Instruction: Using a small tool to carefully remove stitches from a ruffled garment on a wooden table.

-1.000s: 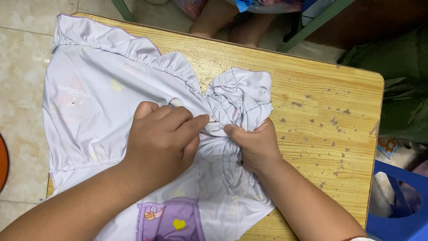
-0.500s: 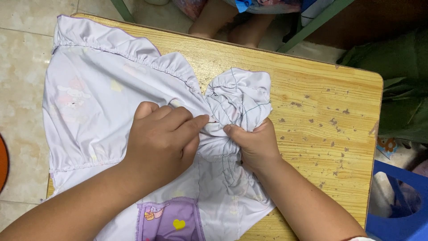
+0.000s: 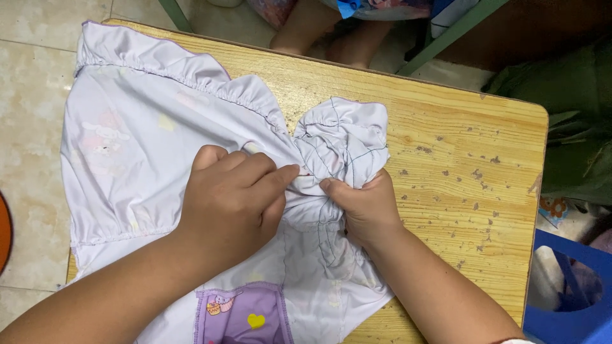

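Lilac garment [image 3: 146, 140], pale with ruffled seams and a purple pocket patch [image 3: 245, 315], lies spread across the wooden counter [image 3: 459, 185], its left part hanging past the edge. Left hand [image 3: 233, 200] presses down on the cloth, fingers together, index tip pinching a gather at the middle. Right hand [image 3: 363, 207] has its fingers clamped on a bunched fold beside it. Judging by the overhang, the slippery fabric could slide off; tugging the pinched gather hard might strain its stitching.
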